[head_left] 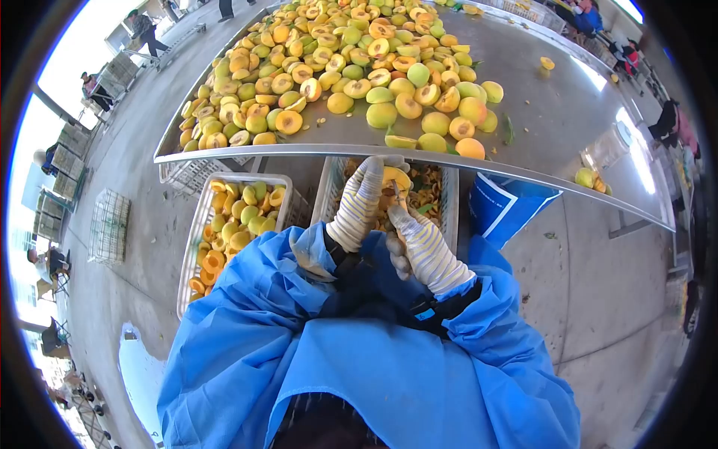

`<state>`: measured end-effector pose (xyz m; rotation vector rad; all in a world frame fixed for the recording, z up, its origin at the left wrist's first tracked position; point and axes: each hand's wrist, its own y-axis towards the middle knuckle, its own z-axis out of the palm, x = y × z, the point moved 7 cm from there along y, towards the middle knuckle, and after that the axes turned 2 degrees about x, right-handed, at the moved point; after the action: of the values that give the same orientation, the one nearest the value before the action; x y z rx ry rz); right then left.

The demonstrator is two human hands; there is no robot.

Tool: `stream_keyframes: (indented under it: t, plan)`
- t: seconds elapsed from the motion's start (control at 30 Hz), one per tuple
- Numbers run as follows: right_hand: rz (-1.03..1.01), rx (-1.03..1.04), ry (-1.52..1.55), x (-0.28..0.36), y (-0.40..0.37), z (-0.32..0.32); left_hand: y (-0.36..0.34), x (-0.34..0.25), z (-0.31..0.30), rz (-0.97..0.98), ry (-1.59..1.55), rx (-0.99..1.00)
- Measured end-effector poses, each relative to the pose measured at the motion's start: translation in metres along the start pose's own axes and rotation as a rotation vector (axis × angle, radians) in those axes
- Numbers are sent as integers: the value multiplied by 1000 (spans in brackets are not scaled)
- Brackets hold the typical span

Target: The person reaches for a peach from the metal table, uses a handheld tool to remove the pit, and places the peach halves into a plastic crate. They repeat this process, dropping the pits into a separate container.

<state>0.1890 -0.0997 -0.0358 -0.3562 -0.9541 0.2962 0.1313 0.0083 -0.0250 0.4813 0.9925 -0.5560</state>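
My left hand [362,203], in a striped knit glove, holds a yellow peach half [396,178] with its cut side toward me. The fingers of my right hand [428,251], gloved alike, are closed just below the fruit. Its thumb and fingertips reach the pit area, and whatever they grip is too small and covered to name. Both hands are over a pale crate [449,196] containing pits and scraps, just in front of the metal table [540,142]. Piled on that table are many halved yellow peaches [329,63].
Left of my hands, a white crate [196,238] holds peach halves. A blue bag or bin [490,213] stands to the right under the table edge. A clear container [607,147] lies on the table's right. Several people and stacked crates are in the background; an empty-looking crate [109,224] sits left.
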Motion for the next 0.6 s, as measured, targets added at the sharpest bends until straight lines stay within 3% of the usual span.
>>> stream_keyframes:
  t: [0.07,0.17,0.2,0.3,0.4,0.5,0.6]
  plan:
    - [-256,-152,-440,2,12,-15,2,4,2,118,42,2]
    - [-458,-228,-798,6,17,-21,-2,-6,5,133,183,-28]
    - [-498,-224,-870,10,17,-21,-1,-1,3,43,89,-8]
    - [-494,-141,-848,8,19,-20,5,10,-9,-39,157,96]
    - [23,-49,-229,-9,1,3,0,1,-5,-19,213,21]
    - [75,95,46,-8,-1,14,-7,-10,-7,89,272,-57]
    - [80,132,74,-9,0,13,-8,-13,-1,147,294,-77]
